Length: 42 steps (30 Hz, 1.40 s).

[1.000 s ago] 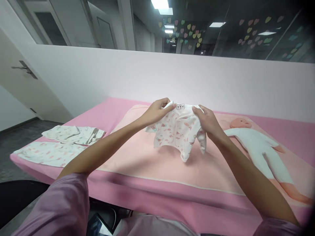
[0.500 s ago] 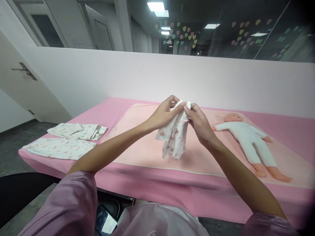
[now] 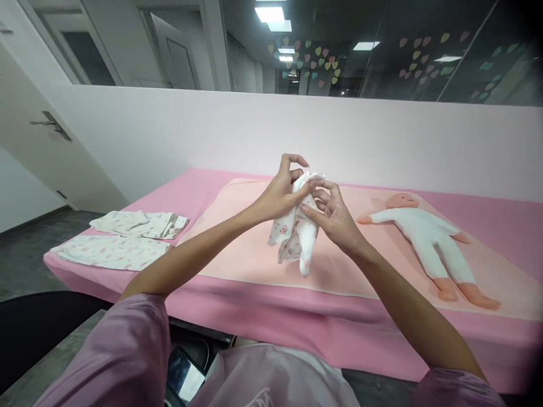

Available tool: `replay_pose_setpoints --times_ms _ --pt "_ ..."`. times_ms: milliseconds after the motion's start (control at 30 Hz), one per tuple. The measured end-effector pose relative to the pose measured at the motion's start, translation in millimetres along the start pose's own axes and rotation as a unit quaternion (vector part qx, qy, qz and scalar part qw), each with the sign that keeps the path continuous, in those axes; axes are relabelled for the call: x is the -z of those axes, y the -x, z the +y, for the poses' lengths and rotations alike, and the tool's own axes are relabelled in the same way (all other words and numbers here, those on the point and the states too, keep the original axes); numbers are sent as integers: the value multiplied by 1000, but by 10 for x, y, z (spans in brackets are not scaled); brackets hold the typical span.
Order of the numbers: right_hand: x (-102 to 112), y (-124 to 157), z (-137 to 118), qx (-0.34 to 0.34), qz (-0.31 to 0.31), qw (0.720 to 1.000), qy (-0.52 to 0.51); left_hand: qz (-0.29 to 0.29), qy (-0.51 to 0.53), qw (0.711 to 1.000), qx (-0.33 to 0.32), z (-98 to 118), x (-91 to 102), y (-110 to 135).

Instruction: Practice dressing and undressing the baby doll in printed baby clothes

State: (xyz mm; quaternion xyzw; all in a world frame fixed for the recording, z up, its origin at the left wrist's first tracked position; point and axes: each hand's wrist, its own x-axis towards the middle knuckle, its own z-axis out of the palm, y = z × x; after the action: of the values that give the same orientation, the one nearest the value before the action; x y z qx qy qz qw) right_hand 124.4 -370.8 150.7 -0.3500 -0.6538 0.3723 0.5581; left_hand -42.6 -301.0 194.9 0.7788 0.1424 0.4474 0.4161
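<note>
A small white baby garment (image 3: 294, 237) with a pink print hangs folded in half above a pale pink mat (image 3: 254, 254). My left hand (image 3: 282, 192) pinches its top edge, thumb and fingers closed on the cloth. My right hand (image 3: 333, 217) is just right of it, fingers curled and touching the garment's side. A baby doll (image 3: 424, 237) in a white suit lies on its back on the mat to the right.
The mat lies on a pink table (image 3: 190, 192). Folded printed baby clothes (image 3: 123, 240) lie at the table's left end. A white partition wall (image 3: 382, 141) runs behind the table. A phone (image 3: 184, 379) rests near my lap.
The garment was held spread by its shoulders, then the two sides were brought together. It now hangs folded from my left hand, and my right hand has slid lower along its side.
</note>
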Motion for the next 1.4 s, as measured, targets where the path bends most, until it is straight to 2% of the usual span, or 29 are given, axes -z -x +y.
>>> replay_pose_setpoints --times_ms 67,133,233,400,600,700,800,900,1000,1100,1200,1267,1400 --pt "12 54 48 -59 -21 998 28 2 -2 1000 -1 -58 44 -16" --pt "36 99 80 -121 -70 987 76 3 -8 1000 -1 -104 101 -32" --pt "72 124 71 -174 -135 970 104 1 -31 999 -6 -145 187 -53" --pt "38 93 -12 -150 -168 974 38 2 -44 999 7 -123 267 -50" --pt "-166 55 28 -143 -169 975 15 6 9 999 50 -49 290 -18" --pt "-240 62 55 -108 -131 984 58 14 23 998 59 2 300 10" --pt "-250 105 59 -61 -52 990 120 27 24 998 56 51 316 34" --pt "-208 143 102 -18 21 977 210 38 23 998 51 75 327 32" --pt "-147 129 258 43 85 955 281 48 22 998 46 90 320 7" --pt "-90 68 488 76 117 959 248 51 13 997 53 123 306 -20" --pt "-53 -8 668 51 75 990 108 43 12 998 50 167 302 -44" --pt "-41 -58 731 -2 4 1000 2 34 16 998 49 188 308 -61" --pt "-71 -147 831 -129 -169 971 -110 45 16 996 69 199 370 -90"
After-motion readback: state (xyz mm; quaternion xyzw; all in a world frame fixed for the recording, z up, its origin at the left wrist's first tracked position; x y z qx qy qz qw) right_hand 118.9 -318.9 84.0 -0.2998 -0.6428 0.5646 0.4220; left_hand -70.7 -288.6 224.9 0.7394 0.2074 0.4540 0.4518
